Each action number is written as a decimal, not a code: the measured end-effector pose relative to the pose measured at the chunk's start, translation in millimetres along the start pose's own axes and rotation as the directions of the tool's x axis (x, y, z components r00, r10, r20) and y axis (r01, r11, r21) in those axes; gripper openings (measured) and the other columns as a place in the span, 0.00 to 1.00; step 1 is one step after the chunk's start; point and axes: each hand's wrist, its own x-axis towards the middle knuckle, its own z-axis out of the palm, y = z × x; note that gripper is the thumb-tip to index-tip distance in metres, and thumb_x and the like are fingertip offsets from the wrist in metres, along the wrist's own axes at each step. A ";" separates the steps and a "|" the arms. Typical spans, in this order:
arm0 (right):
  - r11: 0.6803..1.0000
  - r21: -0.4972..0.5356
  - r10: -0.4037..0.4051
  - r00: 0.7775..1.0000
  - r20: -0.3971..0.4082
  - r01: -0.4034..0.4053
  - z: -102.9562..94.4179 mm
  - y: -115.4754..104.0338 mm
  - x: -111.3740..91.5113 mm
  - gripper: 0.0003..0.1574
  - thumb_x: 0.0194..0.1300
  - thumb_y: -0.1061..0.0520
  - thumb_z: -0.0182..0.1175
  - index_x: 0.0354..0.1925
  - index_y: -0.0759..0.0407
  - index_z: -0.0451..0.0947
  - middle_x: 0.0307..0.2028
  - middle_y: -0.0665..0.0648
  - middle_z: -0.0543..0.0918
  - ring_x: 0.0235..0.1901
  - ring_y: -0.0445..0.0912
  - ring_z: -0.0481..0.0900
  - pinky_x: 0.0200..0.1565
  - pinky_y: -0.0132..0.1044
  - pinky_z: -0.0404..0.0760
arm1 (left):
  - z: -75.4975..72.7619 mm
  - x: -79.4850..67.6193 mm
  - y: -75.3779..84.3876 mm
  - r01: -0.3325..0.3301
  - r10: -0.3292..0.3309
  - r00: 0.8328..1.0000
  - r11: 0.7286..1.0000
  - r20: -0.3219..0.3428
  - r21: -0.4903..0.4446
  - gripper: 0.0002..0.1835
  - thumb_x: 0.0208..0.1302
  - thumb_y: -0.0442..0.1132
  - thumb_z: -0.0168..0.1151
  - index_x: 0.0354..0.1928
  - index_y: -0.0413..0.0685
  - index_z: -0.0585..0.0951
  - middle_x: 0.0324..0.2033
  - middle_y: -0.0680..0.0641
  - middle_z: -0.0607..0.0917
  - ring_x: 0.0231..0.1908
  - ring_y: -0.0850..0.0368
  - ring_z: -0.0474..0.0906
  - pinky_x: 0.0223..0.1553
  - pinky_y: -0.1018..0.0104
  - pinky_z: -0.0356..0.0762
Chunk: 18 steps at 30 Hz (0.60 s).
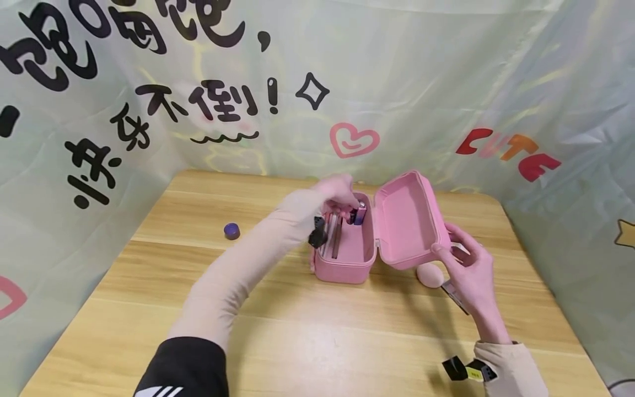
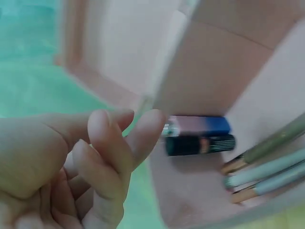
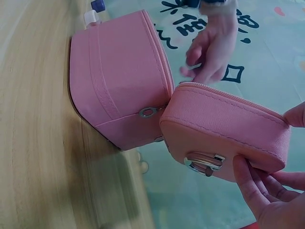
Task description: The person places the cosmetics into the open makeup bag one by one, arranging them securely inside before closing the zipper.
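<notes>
A pink zippered cosmetic case (image 1: 342, 273) stands on the table with its lid (image 1: 404, 220) swung out to the right. My right hand (image 1: 471, 270) grips the lid's outer edge, thumb on the rim and fingers behind. Over the case's far end is my left hand (image 1: 338, 193), its fingers loosely bent and nothing visible between them. In the left wrist view those fingertips are right by a pink-and-blue tube (image 2: 198, 125) and a black tube (image 2: 200, 145), lying side by side in the case. Several slim pencils (image 2: 274, 140) lie along one inner wall.
A small dark purple cap (image 1: 231, 231) sits on the table to the left. Beside the lid, at right, are a round pale pink puff (image 1: 430, 275) and a flat greyish thing (image 1: 453, 295). A printed cloth (image 1: 421, 82) hangs behind the table.
</notes>
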 end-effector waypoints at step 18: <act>0.999 0.052 -0.003 1.000 -0.006 0.004 0.1 3.4 -0.8 0.27 0.62 0.71 0.64 0.60 0.64 0.77 0.40 0.46 0.82 0.34 0.34 0.85 0.37 0.20 0.81 | -78.7 -66.5 -73.1 -0.137 0.174 0.960 0.975 -0.218 0.175 0.15 0.70 0.42 0.61 0.46 0.35 0.84 0.35 0.37 0.89 0.29 0.53 0.84 0.35 0.65 0.84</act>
